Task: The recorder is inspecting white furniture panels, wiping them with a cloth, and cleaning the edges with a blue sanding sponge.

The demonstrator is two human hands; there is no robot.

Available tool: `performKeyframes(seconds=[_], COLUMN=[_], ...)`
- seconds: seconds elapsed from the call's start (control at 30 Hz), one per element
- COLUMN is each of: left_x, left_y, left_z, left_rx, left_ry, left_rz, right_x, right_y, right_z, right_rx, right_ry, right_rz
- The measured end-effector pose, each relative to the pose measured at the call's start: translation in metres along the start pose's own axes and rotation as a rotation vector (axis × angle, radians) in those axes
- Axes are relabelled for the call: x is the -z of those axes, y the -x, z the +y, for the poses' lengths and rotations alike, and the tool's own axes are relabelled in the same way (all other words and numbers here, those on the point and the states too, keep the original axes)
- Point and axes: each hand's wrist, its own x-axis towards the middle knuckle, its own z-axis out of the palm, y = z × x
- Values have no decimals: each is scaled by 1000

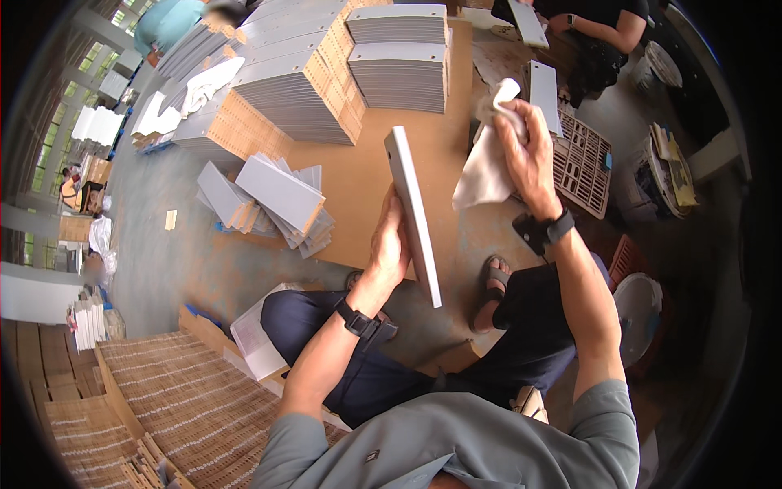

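My left hand (391,244) is closed around a grey, flat rectangular panel (415,218), gripping it by its left side. The panel stands on edge, its long white edge facing me, with a small hole near the far end. To the right, my right hand (525,155) is closed on a white cloth (481,173), part of it bunched at the fingers and the rest hanging down. Cloth and panel are apart. Beyond them lies a brown board (383,163) bearing tall stacks of similar grey panels (277,81).
Loose panels (281,191) lie in a crooked pile at left. A slotted plastic crate (583,167) is at right, near a co-worker's arm (607,34) and another panel (528,23). A bucket (639,314) stands by my right knee; brown bundled slats (187,391) fill the lower left.
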Motion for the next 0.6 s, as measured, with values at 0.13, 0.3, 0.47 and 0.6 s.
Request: performKeyframes(seconds=[0.13, 0.3, 0.47, 0.6], left_x=[-36, 40, -25, -42], left_y=[14, 22, 37, 44], left_z=[28, -18, 5, 6], left_rx=[198, 19, 418, 446], left_ry=[35, -292, 101, 205], left_rz=[-126, -203, -409, -506], right_x=[-5, -47, -49, -14], right_y=[44, 67, 6, -11], right_z=[-57, -75, 2, 66], right_rx=[377, 488, 222, 44], right_ry=[-73, -209, 85, 212], right_rz=[-351, -611, -282, 4])
